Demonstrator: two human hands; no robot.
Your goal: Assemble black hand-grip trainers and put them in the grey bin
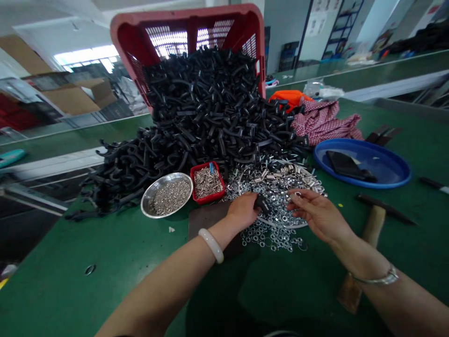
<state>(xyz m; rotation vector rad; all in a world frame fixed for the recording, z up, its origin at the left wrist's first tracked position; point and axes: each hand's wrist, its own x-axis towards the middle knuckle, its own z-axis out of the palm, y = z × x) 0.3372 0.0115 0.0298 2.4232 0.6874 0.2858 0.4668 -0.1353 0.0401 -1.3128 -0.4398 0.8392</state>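
My left hand (pixel 243 210) is closed round a black plastic part (pixel 261 204) at the near left side of a round tray (pixel 301 226) heaped with nuts, washers and springs. Over the right side of that tray, my right hand (pixel 315 210) has thumb and fingertips pressed together on a small shiny metal piece (pixel 297 194), too small to name for certain. Loose nuts (pixel 273 238) spill onto the green table between the hands. A dark flat pad (pixel 203 217) lies partly beneath my left hand and forearm.
Behind stands a tipped red crate (pixel 261 47) spilling black parts (pixel 203 103). A metal bowl (pixel 143 208) and a red box (pixel 206 199) of small pieces are left of the tray. To the right are a blue plate (pixel 396 173), checked cloth (pixel 322 121) and a hammer (pixel 373 227).
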